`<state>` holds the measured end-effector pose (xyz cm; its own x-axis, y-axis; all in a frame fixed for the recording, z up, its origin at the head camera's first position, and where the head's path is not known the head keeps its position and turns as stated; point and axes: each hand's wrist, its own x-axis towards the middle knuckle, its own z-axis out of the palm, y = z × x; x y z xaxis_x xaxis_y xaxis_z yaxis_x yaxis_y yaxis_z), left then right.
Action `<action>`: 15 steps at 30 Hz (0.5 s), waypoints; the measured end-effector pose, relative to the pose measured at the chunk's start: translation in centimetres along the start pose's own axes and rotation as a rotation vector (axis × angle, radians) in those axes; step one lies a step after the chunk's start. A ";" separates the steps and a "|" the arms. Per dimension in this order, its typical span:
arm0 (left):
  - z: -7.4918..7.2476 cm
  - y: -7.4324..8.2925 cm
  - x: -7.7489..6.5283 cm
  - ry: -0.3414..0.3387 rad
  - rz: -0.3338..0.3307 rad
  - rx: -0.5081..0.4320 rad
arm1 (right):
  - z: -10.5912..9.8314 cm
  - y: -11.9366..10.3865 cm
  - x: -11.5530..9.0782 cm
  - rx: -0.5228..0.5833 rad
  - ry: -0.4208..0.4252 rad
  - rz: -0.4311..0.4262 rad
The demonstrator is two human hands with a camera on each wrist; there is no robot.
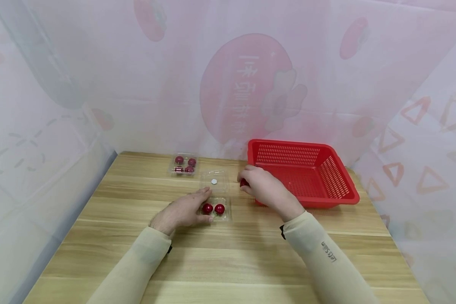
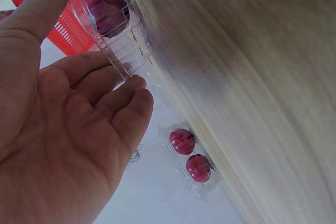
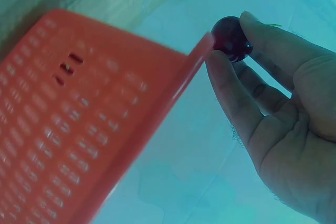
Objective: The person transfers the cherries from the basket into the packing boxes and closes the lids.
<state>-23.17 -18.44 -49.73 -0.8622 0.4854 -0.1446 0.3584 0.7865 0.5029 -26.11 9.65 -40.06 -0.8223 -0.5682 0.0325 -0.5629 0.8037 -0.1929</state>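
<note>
My right hand (image 1: pixel 262 185) pinches a dark red cherry (image 3: pixel 231 39) between thumb and fingers at the left rim of the red basket (image 1: pixel 351 194). Part of a thin green stem shows behind the thumb in the right wrist view. My left hand (image 1: pixel 184 211) lies at the left side of a clear plastic box (image 1: pixel 228 215), fingers loosely extended and fingertips at its edge. Two red cherries (image 1: pixel 213 209) sit side by side in that box. Its clear lid (image 1: pixel 222 179), with a small white sticker (image 1: pixel 214 181), lies folded back behind it.
A second clear box (image 1: pixel 185 155) with several red cherries stands at the back left of the wooden table (image 1: pixel 213 261). The basket takes up the back right. A printed white cloth (image 1: pixel 137 84) hangs behind the table's back edge.
</note>
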 end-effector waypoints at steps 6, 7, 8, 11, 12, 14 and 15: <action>0.0 0.0 0.0 -0.004 -0.010 -0.006 | 1.1 -1.0 0.3 0.030 0.013 -0.037; 0.0 0.0 0.1 -0.006 -0.014 -0.009 | 1.3 -1.1 0.4 0.034 0.014 -0.043; 0.0 0.0 0.1 -0.006 -0.015 -0.008 | 1.5 -1.3 0.5 0.038 0.015 -0.048; 0.0 0.0 0.1 -0.004 -0.009 0.005 | 2.3 -1.7 0.8 0.049 0.019 -0.055; 0.0 0.0 0.2 -0.003 -0.008 0.010 | 2.5 -1.8 0.9 0.054 0.019 -0.055; 0.0 -0.1 0.2 -0.002 -0.010 0.015 | 3.0 -2.1 1.1 0.066 0.019 -0.054; 0.0 -0.1 0.2 -0.002 -0.013 0.015 | 3.2 -2.2 1.2 0.070 0.021 -0.055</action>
<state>-23.40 -18.46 -49.81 -0.8662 0.4756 -0.1530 0.3521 0.7984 0.4885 -25.59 6.67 -42.79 -0.7925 -0.6063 0.0652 -0.6004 0.7570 -0.2578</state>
